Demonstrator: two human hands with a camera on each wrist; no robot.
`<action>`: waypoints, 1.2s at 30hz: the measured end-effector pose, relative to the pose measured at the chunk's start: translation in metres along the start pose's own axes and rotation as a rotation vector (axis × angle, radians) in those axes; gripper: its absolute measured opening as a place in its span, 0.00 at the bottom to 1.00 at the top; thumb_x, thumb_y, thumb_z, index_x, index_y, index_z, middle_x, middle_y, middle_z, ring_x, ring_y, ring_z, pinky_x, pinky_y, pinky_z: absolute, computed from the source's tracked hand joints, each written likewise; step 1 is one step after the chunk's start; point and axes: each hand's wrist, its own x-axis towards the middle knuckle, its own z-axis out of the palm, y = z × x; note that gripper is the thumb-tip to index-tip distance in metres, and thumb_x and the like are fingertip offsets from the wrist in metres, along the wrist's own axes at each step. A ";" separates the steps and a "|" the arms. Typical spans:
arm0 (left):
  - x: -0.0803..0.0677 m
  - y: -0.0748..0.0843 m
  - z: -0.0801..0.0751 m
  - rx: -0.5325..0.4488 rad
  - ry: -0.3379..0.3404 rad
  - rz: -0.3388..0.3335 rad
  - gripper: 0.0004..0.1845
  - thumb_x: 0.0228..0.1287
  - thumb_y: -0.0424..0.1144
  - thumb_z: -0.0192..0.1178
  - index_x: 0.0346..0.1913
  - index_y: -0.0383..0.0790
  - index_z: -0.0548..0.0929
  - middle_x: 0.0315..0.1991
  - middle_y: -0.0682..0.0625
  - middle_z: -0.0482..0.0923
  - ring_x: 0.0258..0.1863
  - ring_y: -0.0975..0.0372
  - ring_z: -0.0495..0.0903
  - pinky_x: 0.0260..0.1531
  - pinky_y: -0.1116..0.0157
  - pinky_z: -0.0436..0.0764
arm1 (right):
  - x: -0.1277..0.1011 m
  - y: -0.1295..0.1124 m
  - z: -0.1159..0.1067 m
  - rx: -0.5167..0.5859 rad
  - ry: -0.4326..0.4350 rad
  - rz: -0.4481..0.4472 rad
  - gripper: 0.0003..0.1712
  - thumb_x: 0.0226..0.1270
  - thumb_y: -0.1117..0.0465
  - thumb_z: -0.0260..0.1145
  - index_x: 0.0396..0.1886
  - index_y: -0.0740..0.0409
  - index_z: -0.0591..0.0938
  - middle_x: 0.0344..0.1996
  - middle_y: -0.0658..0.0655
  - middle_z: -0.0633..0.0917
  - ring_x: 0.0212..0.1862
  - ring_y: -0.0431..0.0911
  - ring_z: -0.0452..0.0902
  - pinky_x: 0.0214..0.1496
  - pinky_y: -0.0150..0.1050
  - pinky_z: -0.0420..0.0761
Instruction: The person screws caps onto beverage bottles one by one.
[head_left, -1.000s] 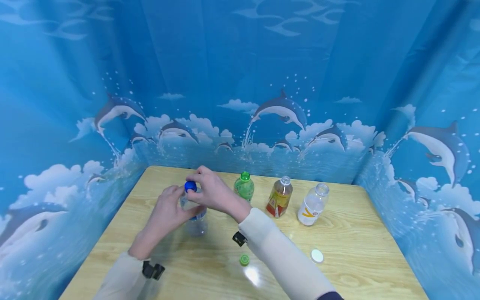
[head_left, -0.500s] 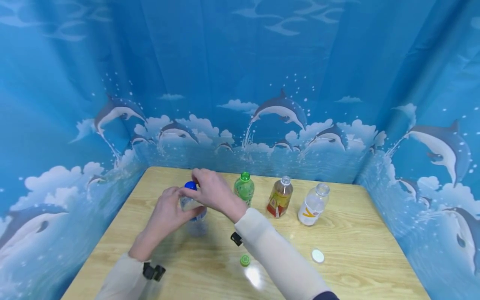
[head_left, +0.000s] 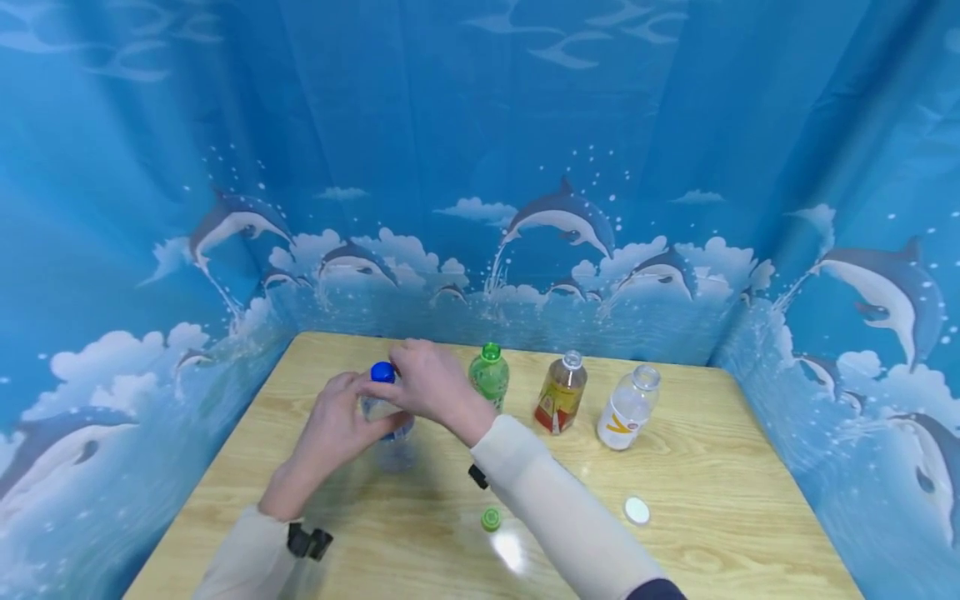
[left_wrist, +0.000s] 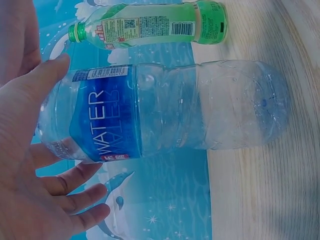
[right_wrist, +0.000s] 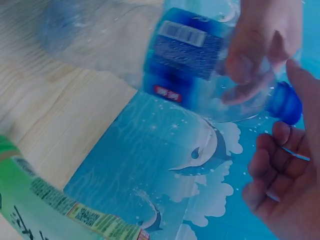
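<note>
Head view: rolled right hand [head_left: 431, 387] further over blue cap [head_left: 382, 372] since a second earlier, fingers curled round it; kept left hand [head_left: 333, 425] clasping water bottle [left_wrist: 170, 110]; twisting seemingly underway.

Along the far part of the wooden table [head_left: 720, 467] we see a green bottle [head_left: 489, 377] with its cap on, then to its right an amber bottle [head_left: 559, 393] and a clear white bottle [head_left: 628, 407], both uncapped. Nearer to us lie a loose green cap [head_left: 491, 519] and, further right, a white cap [head_left: 637, 510]. A blue dolphin-print curtain [head_left: 562, 225] encloses the table on three sides.
</note>
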 end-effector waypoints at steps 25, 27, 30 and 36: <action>-0.001 -0.003 0.002 0.011 -0.001 0.007 0.26 0.58 0.55 0.79 0.56 0.48 0.87 0.44 0.47 0.86 0.46 0.51 0.82 0.45 0.47 0.82 | 0.001 0.005 -0.005 0.006 0.002 -0.085 0.27 0.75 0.32 0.62 0.40 0.52 0.85 0.30 0.49 0.82 0.31 0.41 0.74 0.28 0.29 0.70; -0.001 -0.003 0.002 0.019 0.006 0.026 0.29 0.58 0.54 0.79 0.59 0.46 0.86 0.44 0.45 0.86 0.46 0.49 0.82 0.46 0.46 0.82 | -0.001 0.008 -0.008 0.095 -0.024 -0.110 0.25 0.77 0.38 0.63 0.54 0.53 0.86 0.39 0.50 0.86 0.38 0.42 0.79 0.35 0.31 0.77; -0.001 -0.002 0.001 0.029 0.005 0.020 0.36 0.59 0.56 0.78 0.67 0.44 0.82 0.49 0.42 0.86 0.50 0.46 0.82 0.49 0.42 0.83 | 0.000 0.012 -0.013 0.202 -0.089 -0.157 0.25 0.77 0.49 0.63 0.67 0.55 0.81 0.50 0.53 0.87 0.49 0.44 0.82 0.48 0.35 0.81; 0.000 -0.001 0.000 0.042 -0.029 -0.033 0.41 0.60 0.61 0.76 0.72 0.45 0.78 0.54 0.40 0.85 0.53 0.44 0.82 0.52 0.40 0.83 | 0.003 0.014 -0.017 0.221 -0.170 -0.189 0.23 0.78 0.54 0.63 0.67 0.56 0.81 0.55 0.54 0.87 0.53 0.47 0.82 0.51 0.34 0.81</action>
